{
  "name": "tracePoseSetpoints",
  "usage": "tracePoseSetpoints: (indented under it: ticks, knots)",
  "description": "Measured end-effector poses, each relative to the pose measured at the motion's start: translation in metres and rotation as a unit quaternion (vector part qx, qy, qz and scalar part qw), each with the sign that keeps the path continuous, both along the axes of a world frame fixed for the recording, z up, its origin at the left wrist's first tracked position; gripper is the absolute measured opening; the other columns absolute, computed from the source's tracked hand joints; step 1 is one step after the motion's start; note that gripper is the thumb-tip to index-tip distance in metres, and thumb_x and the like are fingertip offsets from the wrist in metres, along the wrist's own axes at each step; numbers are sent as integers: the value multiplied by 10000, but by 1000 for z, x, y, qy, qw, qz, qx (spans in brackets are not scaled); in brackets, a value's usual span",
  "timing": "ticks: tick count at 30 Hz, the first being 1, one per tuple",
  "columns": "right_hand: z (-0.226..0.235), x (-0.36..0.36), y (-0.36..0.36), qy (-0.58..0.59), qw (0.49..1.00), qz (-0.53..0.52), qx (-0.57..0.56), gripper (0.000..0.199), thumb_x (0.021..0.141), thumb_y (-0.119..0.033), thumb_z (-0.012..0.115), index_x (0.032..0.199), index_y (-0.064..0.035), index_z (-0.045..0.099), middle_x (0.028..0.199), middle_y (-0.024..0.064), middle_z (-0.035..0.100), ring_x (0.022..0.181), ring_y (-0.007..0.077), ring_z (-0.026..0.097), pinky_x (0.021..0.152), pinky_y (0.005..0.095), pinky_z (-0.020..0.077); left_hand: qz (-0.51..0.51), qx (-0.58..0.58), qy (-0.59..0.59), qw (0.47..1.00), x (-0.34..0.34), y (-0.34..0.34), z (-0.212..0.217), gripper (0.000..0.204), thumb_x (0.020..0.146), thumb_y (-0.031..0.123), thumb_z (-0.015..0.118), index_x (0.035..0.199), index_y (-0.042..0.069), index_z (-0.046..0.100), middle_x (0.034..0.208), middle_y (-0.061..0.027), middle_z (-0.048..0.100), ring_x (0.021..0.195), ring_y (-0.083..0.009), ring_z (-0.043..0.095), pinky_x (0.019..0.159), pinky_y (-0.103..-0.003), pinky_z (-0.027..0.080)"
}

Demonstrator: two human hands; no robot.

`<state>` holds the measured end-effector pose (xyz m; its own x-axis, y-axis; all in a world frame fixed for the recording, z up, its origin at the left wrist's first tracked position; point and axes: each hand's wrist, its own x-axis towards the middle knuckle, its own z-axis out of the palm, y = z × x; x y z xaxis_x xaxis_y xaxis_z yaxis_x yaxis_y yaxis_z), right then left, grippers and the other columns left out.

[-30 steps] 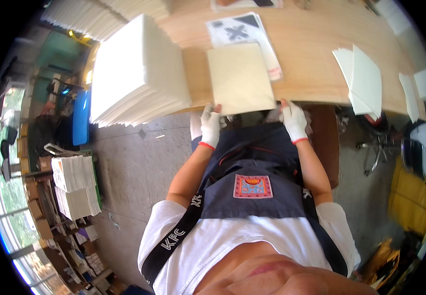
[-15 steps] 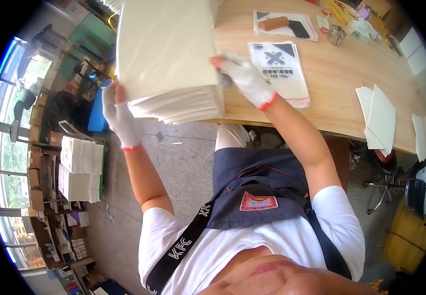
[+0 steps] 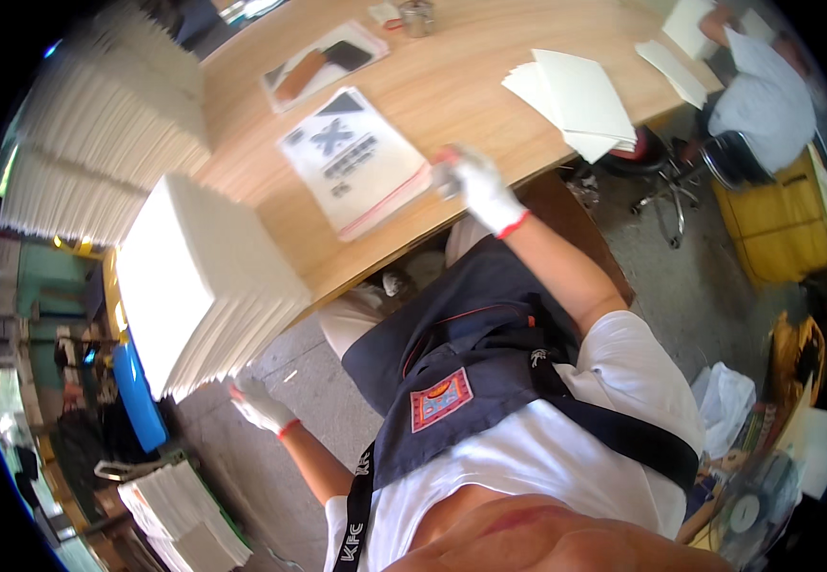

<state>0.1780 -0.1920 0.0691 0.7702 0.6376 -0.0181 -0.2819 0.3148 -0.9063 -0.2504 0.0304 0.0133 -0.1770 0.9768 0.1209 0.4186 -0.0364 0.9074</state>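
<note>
The right hand is motion-blurred at upper centre, so its fingers and grip cannot be told. The left hand, lower left, is partly covered by the white stack; whether it holds the stack is unclear. The tall stacks at upper left smear into the dark rim. A co-worker, upper right, is cut off by the rim.

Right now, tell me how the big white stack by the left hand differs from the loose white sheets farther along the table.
The big white stack is thick, many sheets deep, and overhangs the table edge above the left hand. The loose white sheets are few, thin and fanned, lying fully on the table beyond the right hand. Both are plain white and rectangular.
</note>
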Motion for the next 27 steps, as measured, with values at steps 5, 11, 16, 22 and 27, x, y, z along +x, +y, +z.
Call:
tracePoseSetpoints:
  ticks: [5, 11, 16, 22, 27]
  knots:
    - [-46, 117, -153, 42, 937, -330, -108, 185, 885, -169, 448, 927, -46, 579, 693, 66, 588, 489, 107, 520, 416, 200, 418, -37, -168, -238, 956, 28, -68, -84, 358, 891, 90, 324, 1201, 34, 494, 1213, -152, 531, 1050, -250, 541, 836, -327, 468]
    - [-44, 171, -174, 238, 940, -221, -107, 361, 958, -320, 331, 976, -9, 513, 941, 176, 618, 641, 182, 606, 488, 212, 527, -238, -133, -182, 945, 93, -82, -94, 270, 916, 122, 438, 1117, -31, 532, 1153, -138, 552, 1031, -213, 547, 874, -314, 444]
    - [-51, 180, -163, 255, 941, -209, -71, 291, 956, -282, 376, 992, -22, 502, 1014, 194, 593, 733, 208, 620, 546, 237, 554, -317, -41, -91, 943, 127, -88, -57, 227, 913, 115, 460, 1036, -33, 580, 1011, -99, 611, 931, -146, 547, 852, -281, 421]
    - [-106, 234, -178, 289, 916, -256, 108, 133, 893, -132, 523, 963, -22, 554, 878, 109, 614, 735, 215, 619, 590, 282, 551, -454, 76, 60, 885, 197, -80, -11, 226, 806, 41, 528, 1014, 38, 618, 936, -112, 626, 874, -230, 592, 779, -316, 451]
    - [-61, 163, -187, 360, 901, -225, 90, 61, 811, -85, 615, 860, -59, 589, 807, 24, 624, 677, 123, 615, 583, 214, 547, -498, 288, 203, 792, 254, -63, 34, 296, 747, 105, 587, 1041, 72, 584, 1039, -112, 588, 1001, -307, 527, 860, -395, 426]
